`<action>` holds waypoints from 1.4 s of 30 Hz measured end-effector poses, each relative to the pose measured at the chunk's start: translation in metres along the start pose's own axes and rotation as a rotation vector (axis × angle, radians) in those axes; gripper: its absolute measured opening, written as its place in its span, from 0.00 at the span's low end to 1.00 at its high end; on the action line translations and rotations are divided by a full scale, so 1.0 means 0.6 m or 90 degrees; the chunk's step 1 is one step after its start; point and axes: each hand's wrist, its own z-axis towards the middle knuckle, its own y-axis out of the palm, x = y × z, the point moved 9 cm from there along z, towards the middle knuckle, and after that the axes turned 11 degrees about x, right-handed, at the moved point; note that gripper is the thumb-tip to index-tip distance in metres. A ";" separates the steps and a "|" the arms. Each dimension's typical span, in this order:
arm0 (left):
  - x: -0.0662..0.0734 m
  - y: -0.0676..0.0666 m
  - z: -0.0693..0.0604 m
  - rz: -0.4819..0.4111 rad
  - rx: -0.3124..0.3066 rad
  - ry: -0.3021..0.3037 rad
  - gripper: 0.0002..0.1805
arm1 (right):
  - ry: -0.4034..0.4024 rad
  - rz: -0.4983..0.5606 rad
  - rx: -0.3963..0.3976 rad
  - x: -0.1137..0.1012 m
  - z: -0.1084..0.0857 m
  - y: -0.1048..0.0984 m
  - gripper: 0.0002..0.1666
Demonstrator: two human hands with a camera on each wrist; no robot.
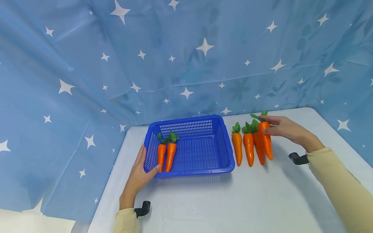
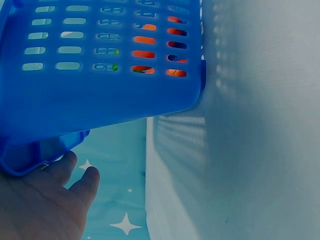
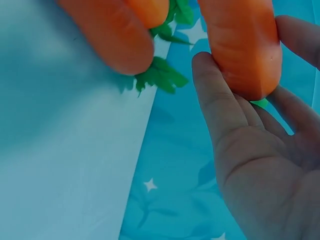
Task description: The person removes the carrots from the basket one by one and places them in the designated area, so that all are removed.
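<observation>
My left hand [image 1: 139, 176] rests at the front left corner of a blue plastic basket [image 1: 189, 173], its thumb over the rim and its straight fingers along the outside. Two of those fingers [image 2: 85, 187] show past the rim in the left wrist view. Two orange carrots [image 1: 171, 157] with green tops lie at the left inside the basket. At the right, my right hand [image 1: 287, 129] pinches a carrot [image 1: 266, 144] near its leafy end, between thumb and fingers. Close beside it on the table lie three other carrots [image 1: 249, 149], the nearest partly covered by the held one.
The white table [image 1: 204, 207] carries the basket and the carrots. A blue curtain [image 1: 163, 74] with white stars hangs behind the table and at its sides. The basket's right wall stands next to the leftmost loose carrot [image 1: 237, 149].
</observation>
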 end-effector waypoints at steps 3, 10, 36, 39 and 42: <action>0.001 -0.001 0.001 0.006 0.002 0.002 0.61 | -0.001 -0.007 0.004 0.009 -0.003 -0.004 0.46; 0.002 0.000 0.001 0.001 0.001 0.003 0.60 | 0.020 -0.010 0.009 0.040 -0.008 -0.008 0.46; 0.003 -0.001 0.000 0.004 0.003 -0.008 0.60 | 0.072 -0.121 0.037 0.116 0.012 0.013 0.54; 0.003 -0.001 0.000 0.000 0.003 -0.012 0.61 | 0.073 -0.122 0.043 0.115 0.014 0.017 0.54; 0.002 -0.001 0.000 0.000 0.005 -0.015 0.61 | 0.074 -0.130 0.052 0.113 0.015 0.021 0.53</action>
